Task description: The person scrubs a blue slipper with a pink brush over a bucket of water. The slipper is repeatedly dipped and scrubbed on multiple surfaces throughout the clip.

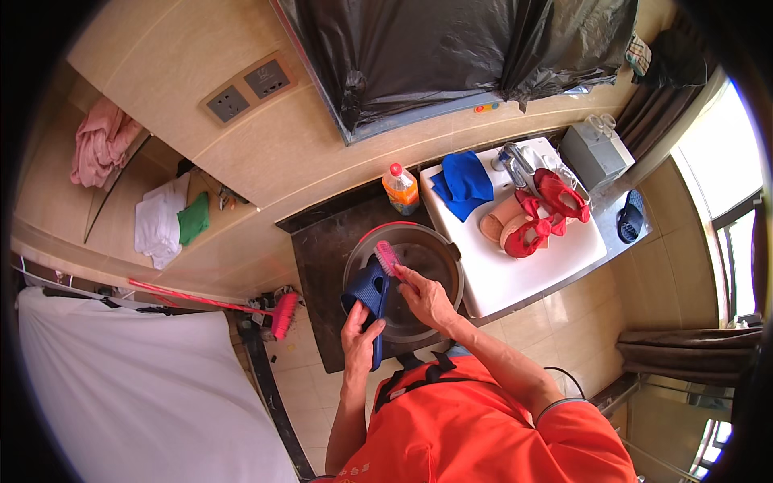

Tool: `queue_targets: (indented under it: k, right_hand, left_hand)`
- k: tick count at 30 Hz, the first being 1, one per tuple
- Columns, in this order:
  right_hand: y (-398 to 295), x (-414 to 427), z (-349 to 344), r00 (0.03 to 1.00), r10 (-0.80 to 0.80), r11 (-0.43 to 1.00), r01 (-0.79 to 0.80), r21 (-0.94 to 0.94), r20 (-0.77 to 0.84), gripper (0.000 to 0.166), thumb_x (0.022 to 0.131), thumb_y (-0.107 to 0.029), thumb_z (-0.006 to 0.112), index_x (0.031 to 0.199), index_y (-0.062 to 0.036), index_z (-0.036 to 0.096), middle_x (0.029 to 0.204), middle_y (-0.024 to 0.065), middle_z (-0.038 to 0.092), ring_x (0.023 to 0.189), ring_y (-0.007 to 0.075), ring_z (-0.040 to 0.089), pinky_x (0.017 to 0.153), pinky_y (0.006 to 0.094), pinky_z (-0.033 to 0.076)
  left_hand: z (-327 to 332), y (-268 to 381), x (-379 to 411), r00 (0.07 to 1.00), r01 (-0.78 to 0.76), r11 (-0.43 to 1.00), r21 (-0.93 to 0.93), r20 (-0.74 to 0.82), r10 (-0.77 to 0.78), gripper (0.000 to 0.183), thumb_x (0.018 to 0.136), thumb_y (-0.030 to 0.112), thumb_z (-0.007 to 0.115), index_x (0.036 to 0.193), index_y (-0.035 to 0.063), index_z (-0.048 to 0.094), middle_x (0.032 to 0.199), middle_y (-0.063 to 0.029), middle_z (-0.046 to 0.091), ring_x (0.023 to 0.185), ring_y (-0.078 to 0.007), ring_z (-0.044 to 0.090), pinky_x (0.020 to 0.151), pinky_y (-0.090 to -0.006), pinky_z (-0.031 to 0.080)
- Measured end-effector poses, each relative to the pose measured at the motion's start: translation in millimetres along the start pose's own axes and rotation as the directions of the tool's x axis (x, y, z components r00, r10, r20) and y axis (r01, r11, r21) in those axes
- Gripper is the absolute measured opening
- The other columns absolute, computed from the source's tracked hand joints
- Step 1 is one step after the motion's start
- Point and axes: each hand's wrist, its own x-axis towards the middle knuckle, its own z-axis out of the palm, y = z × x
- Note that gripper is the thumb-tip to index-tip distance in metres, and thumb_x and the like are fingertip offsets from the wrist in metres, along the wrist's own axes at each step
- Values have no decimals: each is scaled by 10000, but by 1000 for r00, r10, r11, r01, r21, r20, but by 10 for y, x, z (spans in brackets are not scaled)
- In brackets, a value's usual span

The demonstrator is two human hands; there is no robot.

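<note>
A blue slide sandal is in my left hand, whose fingers reach in under the strap. My right hand grips a pink scrub brush with pale bristles. The brush head is close by the sandal's strap end; whether the bristles touch it I cannot tell. Both hands are over a round grey basin with dark liquid in the bottom. The basin rests on a dark countertop.
Right of the basin, a white sink bears a blue cloth, red shoes and a pinkish slipper near the faucet. An orange-labelled bottle stands behind. A dark slipper lies far right; a pink broom leans left.
</note>
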Motion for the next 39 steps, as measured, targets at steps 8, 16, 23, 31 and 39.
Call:
queue_targets:
  k: [8, 16, 23, 31, 39]
  right_hand:
    - [-132, -312, 93, 999, -40, 998, 39, -49, -10, 492, 986, -130, 623, 1477, -111, 599, 959, 310, 725, 898, 485, 721, 758, 542, 584]
    - [-41, -543, -22, 994, -107, 992, 107, -66, 12, 520, 1000, -104, 632, 1511, -50, 550, 1038, 312, 715, 917, 471, 731, 774, 482, 586]
    - [389, -94, 5, 996, 72, 990, -65, 125, -48, 519, 1051, -177, 594, 1555, -71, 534, 873, 113, 683, 672, 163, 631, 614, 349, 526]
    - [-52, -154, -319, 728, 589, 599, -684, 415, 351, 537, 1097, -267, 540, 1628, -233, 466, 775, -29, 507, 577, 67, 410, 474, 247, 346]
    - [33, -250, -297, 678, 595, 468, -729, 499, 431, 493, 1108, -241, 523, 1600, -253, 489, 775, -23, 514, 553, 64, 374, 453, 237, 282]
  left_hand:
    - [73, 148, 200, 995, 77, 996, -47, -65, -80, 502, 956, 23, 773, 1428, -34, 611, 1257, -76, 735, 1121, -112, 663, 1017, -272, 497]
    - [112, -34, 284, 995, 31, 999, -11, -98, -32, 410, 950, -36, 708, 1357, -40, 657, 1154, -56, 760, 1013, -101, 675, 950, -267, 509]
    - [254, -220, 95, 970, -178, 932, 317, -104, 221, 416, 936, -5, 722, 1341, -46, 633, 1133, -99, 743, 1033, -164, 666, 967, -297, 493]
    - [59, -455, 11, 831, -386, 345, 855, 160, 533, 403, 871, 134, 798, 1228, 7, 661, 1110, -195, 693, 1072, -389, 615, 1062, -536, 380]
    - [250, -288, 219, 896, -86, 665, 742, -235, 378, 380, 911, 321, 853, 924, -29, 704, 692, -156, 706, 592, -336, 675, 595, -428, 517]
